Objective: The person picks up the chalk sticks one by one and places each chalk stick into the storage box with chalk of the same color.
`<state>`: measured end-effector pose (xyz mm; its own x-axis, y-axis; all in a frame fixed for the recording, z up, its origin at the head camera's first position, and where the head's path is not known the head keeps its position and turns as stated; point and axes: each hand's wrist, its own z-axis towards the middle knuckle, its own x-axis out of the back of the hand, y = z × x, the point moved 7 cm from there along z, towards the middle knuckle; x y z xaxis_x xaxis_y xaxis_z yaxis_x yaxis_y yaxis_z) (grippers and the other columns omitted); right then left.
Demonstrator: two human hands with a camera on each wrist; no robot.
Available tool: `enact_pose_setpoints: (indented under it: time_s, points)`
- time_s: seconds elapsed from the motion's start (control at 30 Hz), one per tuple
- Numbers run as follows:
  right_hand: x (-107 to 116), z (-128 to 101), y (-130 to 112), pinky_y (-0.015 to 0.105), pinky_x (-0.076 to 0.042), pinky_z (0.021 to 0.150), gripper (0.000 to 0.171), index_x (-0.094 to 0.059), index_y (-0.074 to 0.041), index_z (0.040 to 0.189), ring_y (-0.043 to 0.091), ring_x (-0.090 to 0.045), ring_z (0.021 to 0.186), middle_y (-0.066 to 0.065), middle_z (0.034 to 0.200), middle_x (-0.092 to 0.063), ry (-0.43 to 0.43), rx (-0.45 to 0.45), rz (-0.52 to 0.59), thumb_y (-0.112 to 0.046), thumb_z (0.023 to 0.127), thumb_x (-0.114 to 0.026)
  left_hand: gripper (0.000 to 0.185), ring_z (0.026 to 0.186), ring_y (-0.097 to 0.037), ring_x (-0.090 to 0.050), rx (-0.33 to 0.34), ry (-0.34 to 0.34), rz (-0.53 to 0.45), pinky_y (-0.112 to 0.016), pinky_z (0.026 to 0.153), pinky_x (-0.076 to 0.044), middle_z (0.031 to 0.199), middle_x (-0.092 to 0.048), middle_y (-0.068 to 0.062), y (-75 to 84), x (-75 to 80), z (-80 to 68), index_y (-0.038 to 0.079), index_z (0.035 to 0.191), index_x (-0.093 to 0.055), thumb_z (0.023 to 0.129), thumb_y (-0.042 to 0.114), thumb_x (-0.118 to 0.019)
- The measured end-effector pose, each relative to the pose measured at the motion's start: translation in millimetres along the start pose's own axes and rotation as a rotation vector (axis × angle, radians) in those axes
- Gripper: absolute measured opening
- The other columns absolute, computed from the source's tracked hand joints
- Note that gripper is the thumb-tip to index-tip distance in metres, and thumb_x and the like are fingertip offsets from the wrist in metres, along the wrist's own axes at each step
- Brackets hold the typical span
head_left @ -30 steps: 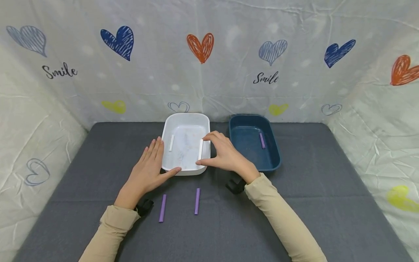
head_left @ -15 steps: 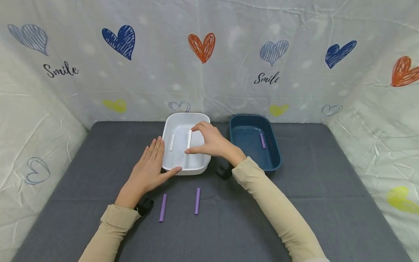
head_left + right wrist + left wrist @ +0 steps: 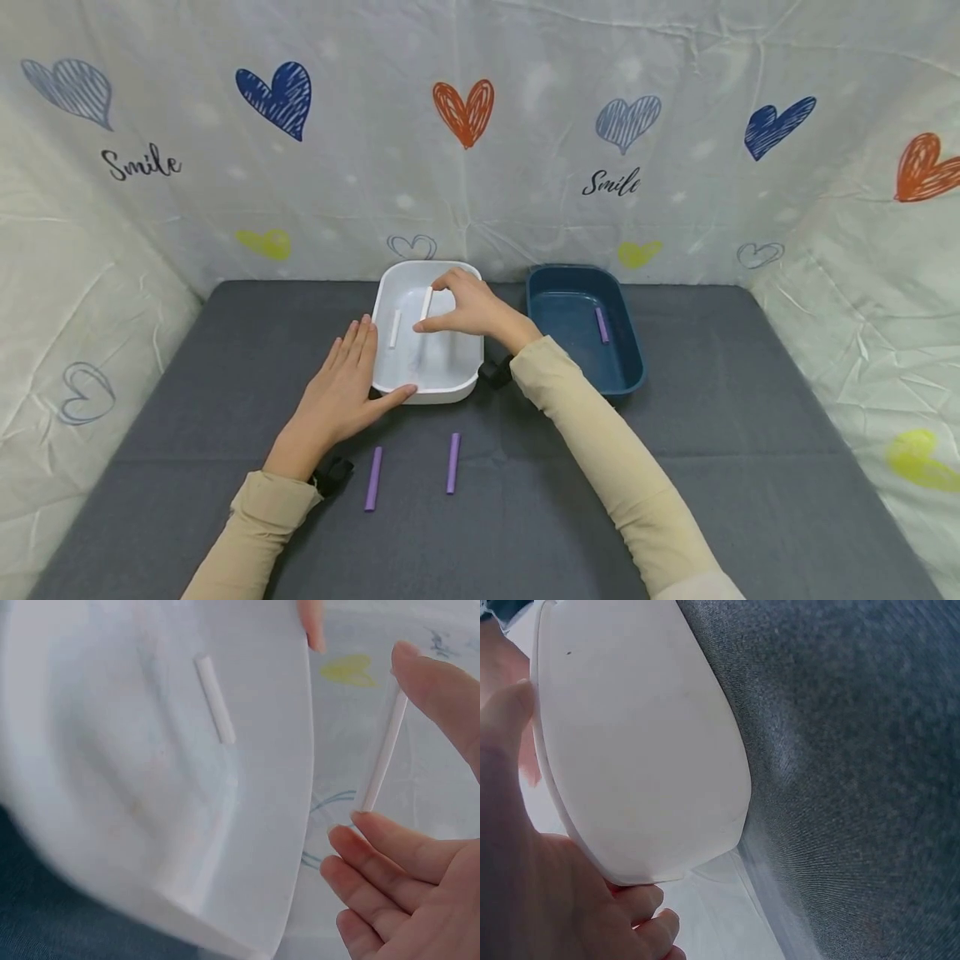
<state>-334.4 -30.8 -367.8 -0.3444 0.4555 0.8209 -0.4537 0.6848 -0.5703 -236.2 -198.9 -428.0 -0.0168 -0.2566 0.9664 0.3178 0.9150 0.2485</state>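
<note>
In the head view my right hand (image 3: 474, 307) pinches a white chalk stick (image 3: 427, 303) by its two ends, thumb at one and index finger at the other. It holds the stick over the white tub (image 3: 442, 393). A second white chalk stick (image 3: 214, 699) lies inside that tub, near its left wall. My left hand (image 3: 333, 390) rests against the tub's front left corner, fingers straight along the side and thumb at the front rim. The left wrist view shows its thumb and fingers about the rim of the tub (image 3: 641, 742).
A dark blue tub (image 3: 633, 367) stands to the right of the white one, with a purple chalk stick (image 3: 602, 325) inside. Two more purple sticks, a left one (image 3: 373, 479) and a right one (image 3: 453, 463), lie on the grey cloth (image 3: 712, 500) in front. A printed curtain (image 3: 525, 200) hangs behind.
My right hand has carried the white chalk stick from the white tub's right side leftward and farther back over its middle. My left hand has stayed at the tub's corner.
</note>
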Motion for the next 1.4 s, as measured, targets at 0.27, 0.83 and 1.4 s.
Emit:
enact_pose_setpoints:
  time_s: [0.27,0.83,1.4]
  points:
    - [-5,19,11,0.037,-0.042,0.106,0.078,-0.05,0.0,0.14,0.028,-0.047,0.13,0.012,0.138,-0.051,-0.009,-0.019,0.07,-0.047,0.084,-0.077,0.112,0.151,-0.034,0.002,0.001,0.004,0.01,-0.05,0.121,-0.005,0.164,0.002,-0.021,-1.0,0.9,1.5,-0.006,0.156,-0.002,0.091,0.074,-0.045]
    - [-21,34,23,0.035,-0.046,0.101,0.076,-0.052,0.003,0.138,0.027,-0.052,0.124,0.014,0.136,-0.054,-0.029,-0.093,0.115,-0.044,0.084,-0.077,0.112,0.151,-0.036,0.0,0.001,-0.004,0.014,-0.05,0.122,-0.004,0.164,0.003,-0.021,-0.2,0.0,1.0,-0.006,0.155,-0.002,0.091,0.075,-0.045]
    - [-35,34,18,0.036,-0.046,0.093,0.063,-0.065,-0.01,0.119,0.022,-0.054,0.105,0.006,0.116,-0.059,-0.085,-0.153,-0.326,-0.049,0.073,-0.085,0.112,0.151,-0.036,0.0,-0.004,0.003,0.02,-0.049,0.122,-0.004,0.164,0.001,-0.022,-0.2,0.9,-1.3,-0.007,0.155,-0.002,0.091,0.074,-0.045]
